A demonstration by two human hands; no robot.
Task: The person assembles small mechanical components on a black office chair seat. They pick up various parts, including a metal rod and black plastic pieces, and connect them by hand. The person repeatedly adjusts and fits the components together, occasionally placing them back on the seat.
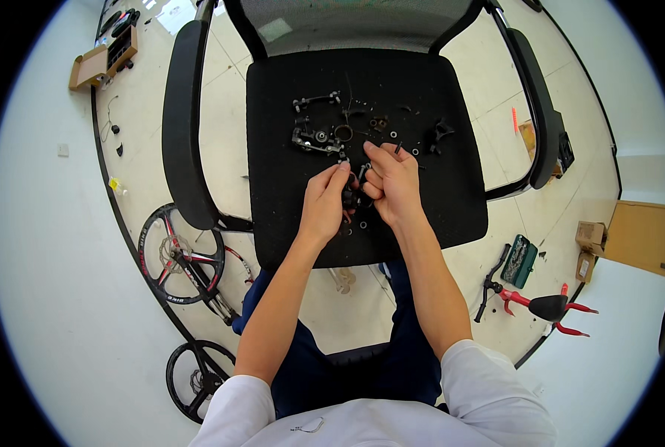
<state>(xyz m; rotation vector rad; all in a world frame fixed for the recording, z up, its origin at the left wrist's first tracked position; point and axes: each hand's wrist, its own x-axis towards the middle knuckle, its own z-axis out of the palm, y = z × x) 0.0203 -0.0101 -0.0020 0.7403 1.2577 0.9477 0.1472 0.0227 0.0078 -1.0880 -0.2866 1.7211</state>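
Observation:
Over the near half of a black chair seat (288,216), both my hands meet around a small dark metal assembly (350,195), partly covered by fingers. My left hand (321,201) is closed on its left side, thumb and fingertips pressed together. My right hand (394,182) is curled beside it, and a short thin black rod (399,147) sticks up by its fingers; its kind is unclear. Just beyond lies a black-and-silver mechanism (317,140), like a bicycle brake caliper. A black arm-shaped part (317,100) lies farther off. A ring (343,133) and a brownish metal piece (378,123) are nearby.
Small washers (393,135) and a black three-armed part (438,136) lie on the seat, between two armrests (183,127). Bicycle wheels (181,253) stand on the floor at left. At right are a red bike frame (522,299), a green toolbox (519,261) and cardboard boxes (590,237).

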